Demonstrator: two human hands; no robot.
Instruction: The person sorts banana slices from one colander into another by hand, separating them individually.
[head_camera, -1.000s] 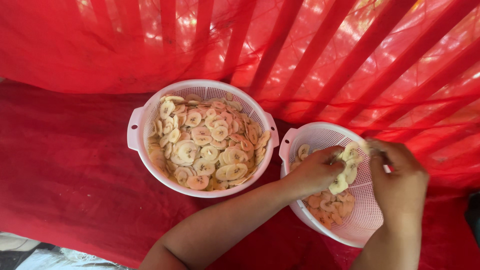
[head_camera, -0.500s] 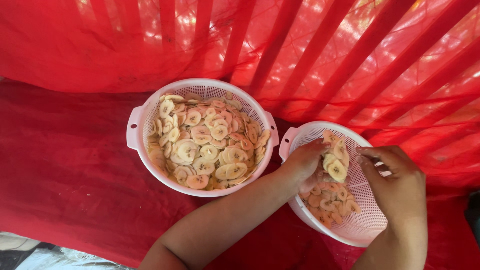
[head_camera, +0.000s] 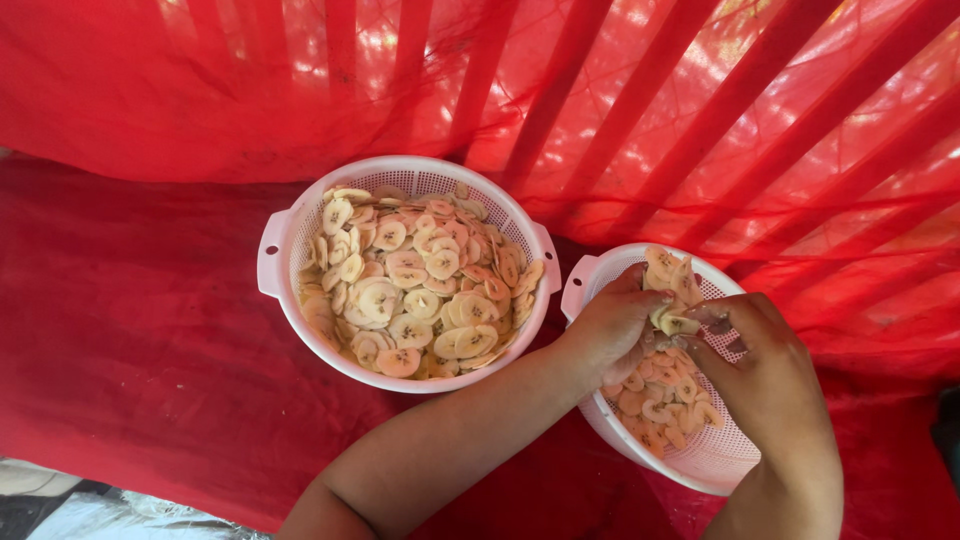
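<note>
Now both hands are working inside the small basket (head_camera: 720, 462), a white plastic one with holes, sitting on the red cloth (head_camera: 130, 340) at the right. The left hand (head_camera: 612, 325) is reaching in from the left rim, and its fingers are curling together around a bunch of slices (head_camera: 668, 288) (pale yellow rounds that look like banana). The right hand (head_camera: 765, 362) is coming in from the other side. Its fingers are bending toward the same bunch and touching its edge, but how tightly they are gripping is hard to tell. The bunch is sitting high in the small basket, near the top rim, between the two hands. More slices are lying lower in that basket, under the hands, and these look a bit pinker.

Just to the left, the big basket (head_camera: 285, 240) is standing on the same cloth, with a handle on each side. It is holding lots of slices, piled almost to the rim. The two baskets are sitting close together, handle nearly by handle. Red netting (head_camera: 700, 110) is hanging behind everything, with light shining through it in stripes.
</note>
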